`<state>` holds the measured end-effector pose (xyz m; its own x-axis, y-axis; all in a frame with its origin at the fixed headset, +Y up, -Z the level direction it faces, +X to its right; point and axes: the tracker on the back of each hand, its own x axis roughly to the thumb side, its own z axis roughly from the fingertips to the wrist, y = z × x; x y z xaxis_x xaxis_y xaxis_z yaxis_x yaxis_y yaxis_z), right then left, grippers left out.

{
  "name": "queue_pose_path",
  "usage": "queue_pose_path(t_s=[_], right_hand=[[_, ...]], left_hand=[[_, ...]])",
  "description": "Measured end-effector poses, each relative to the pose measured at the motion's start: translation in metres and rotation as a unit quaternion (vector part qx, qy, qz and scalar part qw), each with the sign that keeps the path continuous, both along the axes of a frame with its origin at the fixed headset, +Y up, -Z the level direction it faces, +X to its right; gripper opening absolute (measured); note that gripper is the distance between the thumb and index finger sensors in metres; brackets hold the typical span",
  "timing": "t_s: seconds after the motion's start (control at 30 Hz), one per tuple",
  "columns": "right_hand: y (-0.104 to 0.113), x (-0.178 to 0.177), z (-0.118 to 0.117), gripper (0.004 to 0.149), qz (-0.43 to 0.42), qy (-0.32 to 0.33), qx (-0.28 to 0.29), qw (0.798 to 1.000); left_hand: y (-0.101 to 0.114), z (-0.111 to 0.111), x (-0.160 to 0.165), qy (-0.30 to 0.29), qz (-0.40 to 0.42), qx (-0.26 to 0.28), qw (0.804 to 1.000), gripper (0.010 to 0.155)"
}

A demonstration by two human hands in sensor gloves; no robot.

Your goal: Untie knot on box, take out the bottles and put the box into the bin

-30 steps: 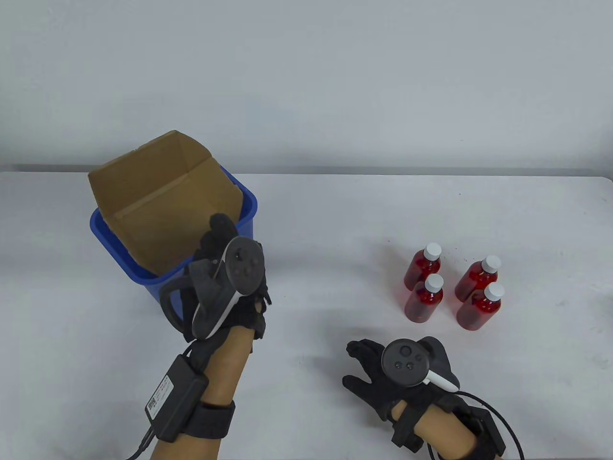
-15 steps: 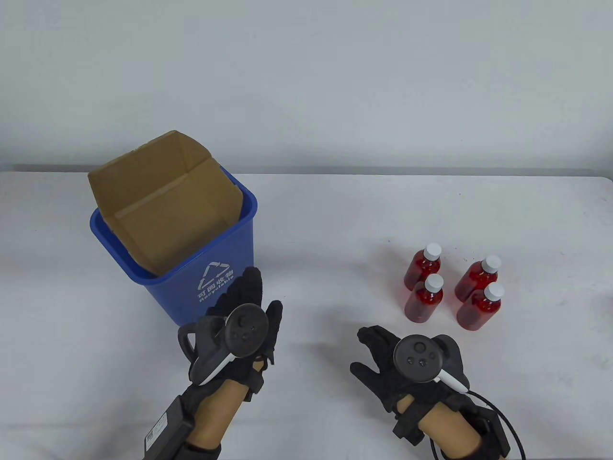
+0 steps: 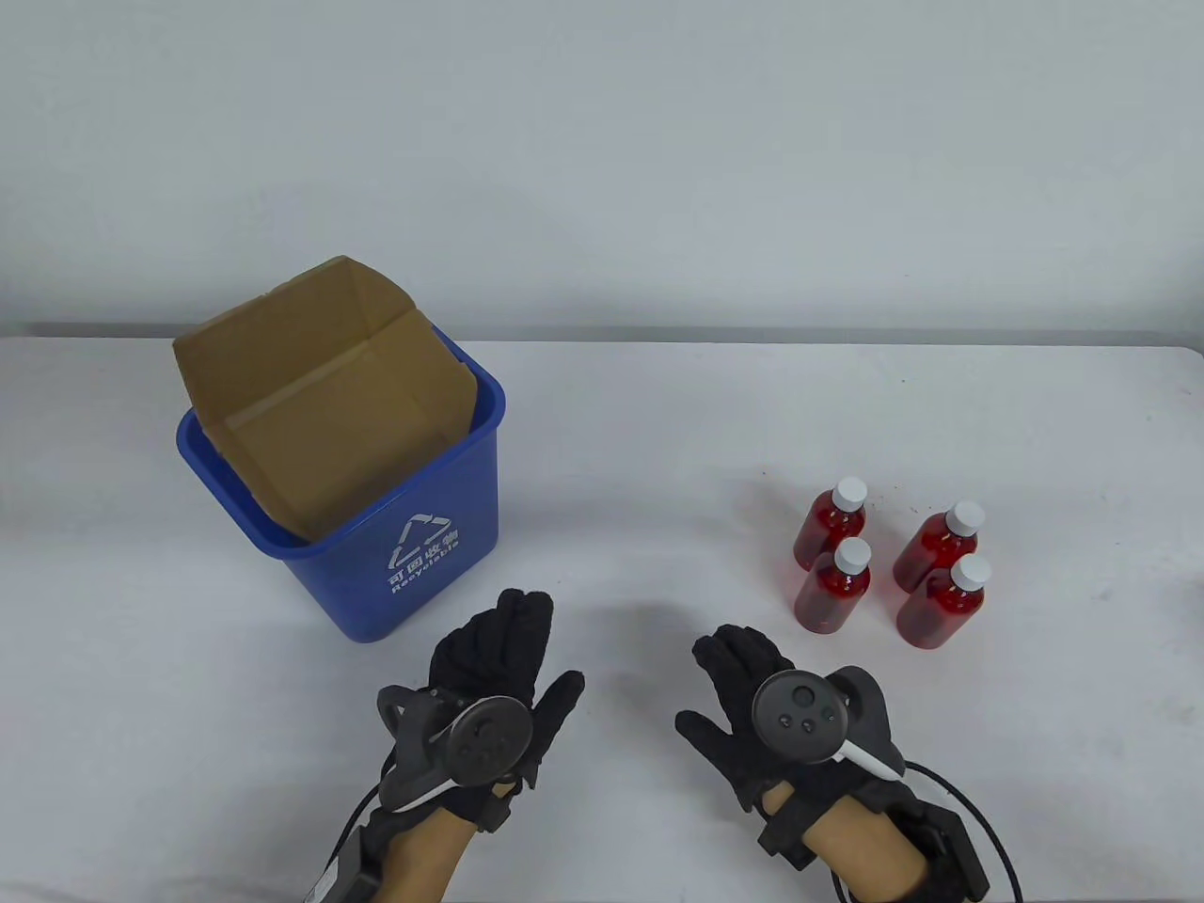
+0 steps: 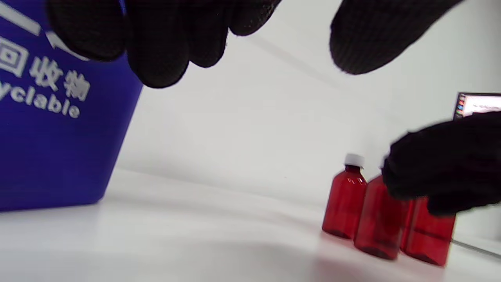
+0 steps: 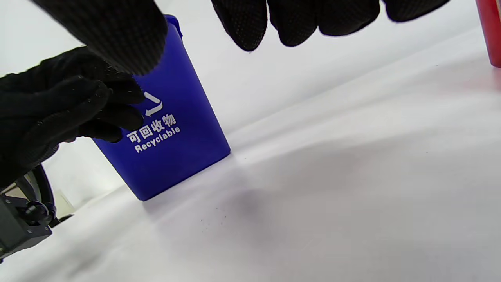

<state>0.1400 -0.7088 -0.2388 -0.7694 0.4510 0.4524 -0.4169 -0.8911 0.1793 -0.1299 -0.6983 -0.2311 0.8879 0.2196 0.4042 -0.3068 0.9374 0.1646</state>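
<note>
The open brown cardboard box [image 3: 320, 404] stands tilted inside the blue recycling bin [image 3: 428, 555], its flaps sticking up above the rim. Several red bottles [image 3: 884, 564] with white caps stand in a cluster on the table at the right, also seen in the left wrist view as bottles [image 4: 348, 203]. My left hand [image 3: 503, 649] hovers in front of the bin with straight, relaxed fingers and holds nothing. My right hand [image 3: 729, 677] lies near the front edge, left of the bottles, fingers spread and empty.
The white table [image 3: 640, 451] runs to a pale wall at the back. The bin [image 5: 172, 133] carries white "Recyclable" lettering. A lit screen [image 4: 479, 103] shows far right in the left wrist view. Cables trail from both wrists.
My left hand has drawn back from the box in the bin toward the front edge and opened flat. My right hand has shifted slightly toward the middle. Box and bottles are unmoved.
</note>
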Motion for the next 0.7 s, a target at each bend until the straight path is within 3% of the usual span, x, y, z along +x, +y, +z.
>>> queue_pose_path(t_s=[0.27,0.43,0.7], right_hand=[[0.000,-0.015,0.006,0.081,0.029,-0.010,0.038,0.999],[-0.001,-0.023,0.006,0.081,0.053,-0.036,0.040,0.997],[0.001,-0.022,0.005,0.080,0.073,-0.047,0.065,0.994]], left_hand=[[-0.005,0.007,0.010,0.002,-0.098,-0.022,0.995,0.089],[-0.007,0.008,0.006,0.002,-0.078,-0.050,0.996,0.089],[-0.007,0.016,0.003,0.007,-0.069,-0.049,0.996,0.089]])
